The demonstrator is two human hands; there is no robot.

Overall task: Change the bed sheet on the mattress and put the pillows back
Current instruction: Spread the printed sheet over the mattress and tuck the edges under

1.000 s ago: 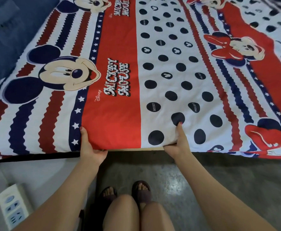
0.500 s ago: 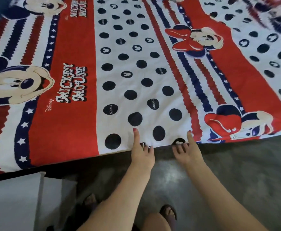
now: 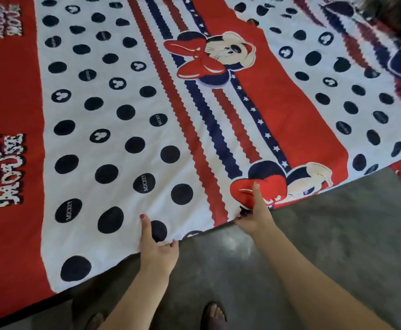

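Two hands of mine are at the near edge of the bed sheet [image 3: 194, 115], which lies spread flat over the bed and fills most of what I see. My left hand [image 3: 157, 250] pinches that edge in the white band with dark dots, thumb lying on top of the cloth and fingers curled under it. My right hand [image 3: 254, 215] grips the same edge further right, thumb pressed onto a red bow printed there, fingers tucked beneath.

Below the sheet's edge lies the floor [image 3: 337, 234], grey, smooth and faintly shiny like polished concrete. My feet [image 3: 215, 314] stand on it in dark open sandals, close to the edge.

On the sheet, several dark dots carry the word "MICKEY" in small white letters. At its left side, on a red band, big spotted letters read "MICKEY MOUSE", turned sideways to me. Cartoon mouse heads with red bows sit along the red and navy stripes, with a line of white stars. At the sheet's far right corner something dark and blurred shows; I cannot tell what.
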